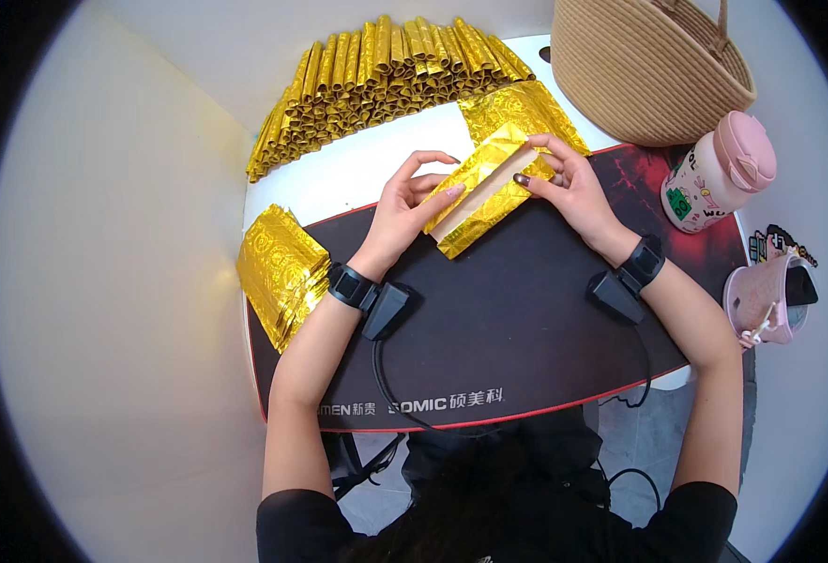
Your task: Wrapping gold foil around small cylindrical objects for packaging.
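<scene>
1. We work with the gold foil sheet (482,195) over the far part of the dark mat (517,310), slanting from near left to far right; we cannot tell whether it rests there or is lifted.
2. Our left hand (412,199) is half open, its thumb on the sheet's near-left end; we keep that grip light, since foil probably creases easily.
3. Our right hand (571,183) is loosely curled, pinching the far-right end with the thumb on top.
4. Both long sides turn inward, leaving a pale strip between; we do best to keep that strip even from end to end.
5. We should press each fold along its whole length, not only at the ends.
6. We keep our left forearm clear of the gold stack (281,272) at left, and the sheet clear of the far gold rolls (376,75).
</scene>
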Available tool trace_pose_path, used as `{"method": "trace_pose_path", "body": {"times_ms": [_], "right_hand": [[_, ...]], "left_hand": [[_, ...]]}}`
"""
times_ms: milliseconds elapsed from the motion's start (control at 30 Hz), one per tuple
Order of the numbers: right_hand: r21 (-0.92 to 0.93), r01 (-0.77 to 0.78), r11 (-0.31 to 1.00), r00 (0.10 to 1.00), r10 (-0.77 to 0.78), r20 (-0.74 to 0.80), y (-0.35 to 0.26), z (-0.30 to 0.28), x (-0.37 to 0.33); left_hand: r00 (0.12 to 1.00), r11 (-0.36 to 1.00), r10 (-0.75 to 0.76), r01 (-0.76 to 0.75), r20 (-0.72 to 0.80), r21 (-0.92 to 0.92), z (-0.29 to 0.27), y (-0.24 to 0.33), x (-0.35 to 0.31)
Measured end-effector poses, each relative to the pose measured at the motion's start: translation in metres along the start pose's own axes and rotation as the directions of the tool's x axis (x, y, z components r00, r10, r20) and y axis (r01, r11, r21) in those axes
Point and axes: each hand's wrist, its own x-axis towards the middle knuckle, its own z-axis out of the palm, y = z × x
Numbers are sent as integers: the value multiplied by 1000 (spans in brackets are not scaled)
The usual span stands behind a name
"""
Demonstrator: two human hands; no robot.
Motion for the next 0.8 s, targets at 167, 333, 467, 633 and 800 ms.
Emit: {"method": "trace_pose_path", "body": {"times_ms": [167, 333, 467, 633, 800], "right_hand": [[-16, -9, 1000, 1000, 9, 8, -3, 2, 0], [12, -9, 1000, 999, 10, -35, -5, 2, 0], [32, -7, 999, 998, 9, -60, -1, 0, 1], [-53, 11, 999, 1000, -10, 19, 6, -5, 3], [-31, -79, 996, 995, 81, 54, -2, 3, 0]], "left_hand": [[997, 1000, 12, -10, 73, -17, -3, -3, -1], [985, 987, 36, -62, 166, 150, -4, -2, -2], [987, 990, 14, -36, 162, 139, -3, -1, -2], [993, 998, -14, 6, 117, 68, -4, -10, 2], [993, 994, -2, -11, 117, 108, -5, -11, 1]]}}
